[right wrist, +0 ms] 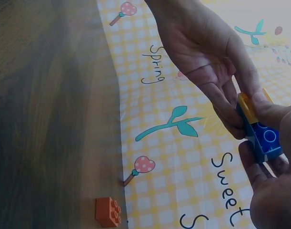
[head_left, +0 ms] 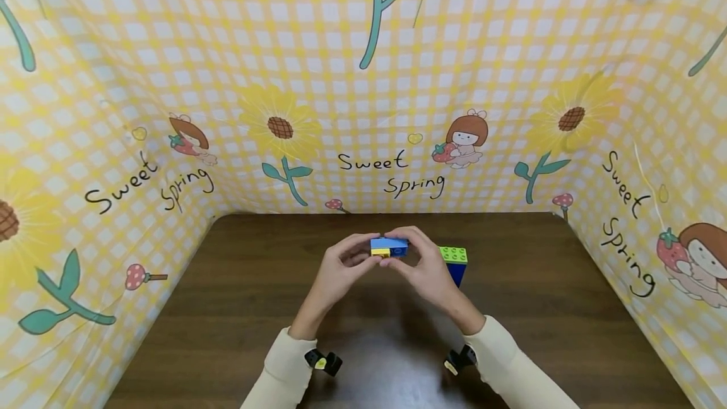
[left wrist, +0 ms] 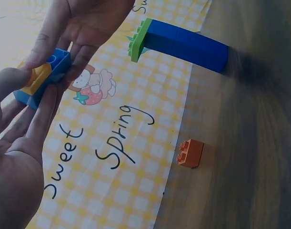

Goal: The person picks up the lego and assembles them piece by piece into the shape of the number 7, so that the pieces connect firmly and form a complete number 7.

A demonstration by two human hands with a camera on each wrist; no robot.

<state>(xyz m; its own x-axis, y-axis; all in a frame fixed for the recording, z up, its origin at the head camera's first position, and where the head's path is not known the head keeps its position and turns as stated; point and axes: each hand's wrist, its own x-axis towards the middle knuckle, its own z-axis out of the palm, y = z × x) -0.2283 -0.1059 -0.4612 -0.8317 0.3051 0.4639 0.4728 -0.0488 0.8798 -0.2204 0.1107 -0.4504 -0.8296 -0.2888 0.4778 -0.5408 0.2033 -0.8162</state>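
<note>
Fingers [right wrist: 254, 163] hold a blue brick [right wrist: 269, 139], its hollow underside covered at one end by a yellow brick [right wrist: 246, 109].

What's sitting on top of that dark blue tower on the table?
A green brick sits on top of the tower; the studs that show are bare. In the head view, the right hand hides one edge. The tower's own top face is covered.

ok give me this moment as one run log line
left hand, right hand: hold blue brick | yellow brick: against blue's hollow side | tower: upright, green top | orange brick: on table, untouched
</note>
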